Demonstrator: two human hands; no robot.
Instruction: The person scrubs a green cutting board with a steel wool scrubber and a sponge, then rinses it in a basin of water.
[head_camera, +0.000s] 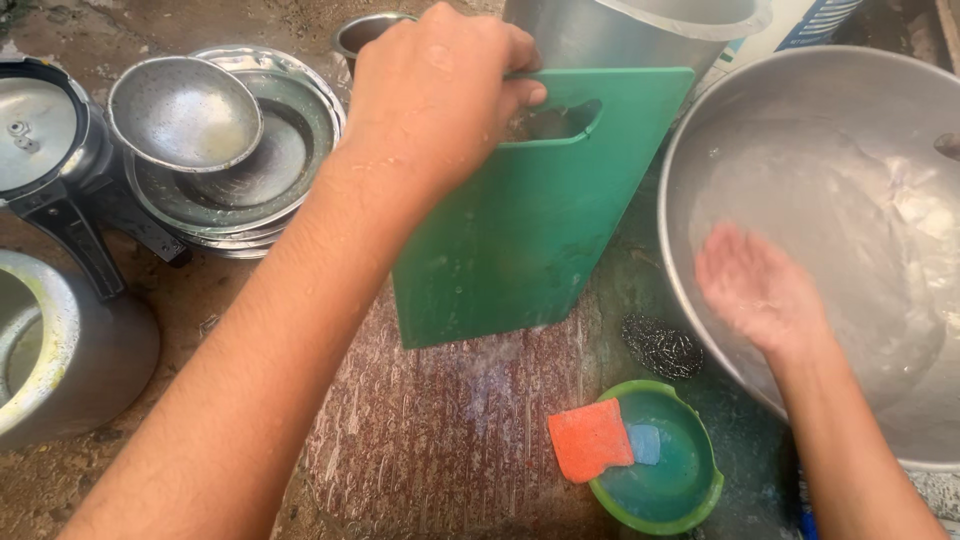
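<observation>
My left hand (435, 95) grips the handle slot of a green plastic cutting board (520, 230), which stands upright on its lower edge on the wet ground. My right hand (760, 290) is open, palm up and blurred, over the rim of a large steel basin (700, 150) that holds cloudy water. A dark steel scrubber (662, 346) lies on the ground between the board and the basin. Below it sits a small green bowl (690, 490) with an orange sponge (590, 440) resting on its edge and a blue piece inside.
Stacked steel plates and bowls (225, 140) lie at the upper left. A pressure cooker lid (40, 130) and pot (60, 350) stand at the far left. A tall steel vessel (620, 30) stands behind the board.
</observation>
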